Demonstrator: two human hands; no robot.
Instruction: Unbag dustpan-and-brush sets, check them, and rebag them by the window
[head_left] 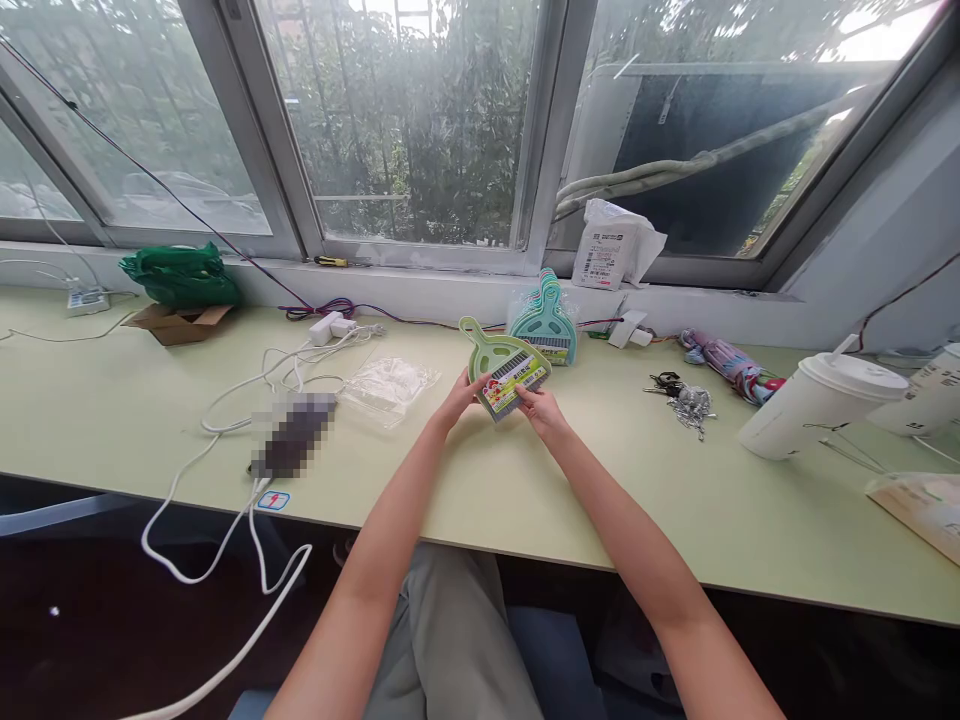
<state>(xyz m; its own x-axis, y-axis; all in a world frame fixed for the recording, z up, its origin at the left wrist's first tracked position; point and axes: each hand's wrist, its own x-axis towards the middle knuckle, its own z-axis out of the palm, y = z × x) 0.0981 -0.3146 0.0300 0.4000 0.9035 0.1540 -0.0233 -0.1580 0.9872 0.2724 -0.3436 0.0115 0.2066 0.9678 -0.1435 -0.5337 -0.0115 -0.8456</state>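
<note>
A white power strip [88, 300] lies at the far left of the counter [570, 500], near the window wall. To its right, a green plastic bag [182, 276] sits against an open cardboard box [178, 324]. Next comes a dark, pixelated object [296, 435] whose details cannot be made out, with white cables [196, 455] looping around it and hanging over the front edge. A small sticker [274, 500] is near that edge. Behind are white plugs [331, 327] and, on the window sill, a yellow-and-black screwdriver [331, 261]. A crumpled clear plastic bag [390, 388] lies flat just left of the hands.

The left hand [460, 398] is closed on the left side of a light green dustpan [496, 350], which is held tilted above the counter, its handle pointing up and left. A dark-bristled brush with a printed label [514, 384] lies across its front. The right hand [543, 412] grips the lower right side, its thumb over the front.

Just behind, a set of teal dustpans [546, 318] stands upright by the wall. Farther right are a white package [609, 250] on the sill, a white adapter [628, 330], keys [686, 403], a folded umbrella [727, 364] and a lidded white cup [820, 402], with another cup [926, 392] at the right edge.
</note>
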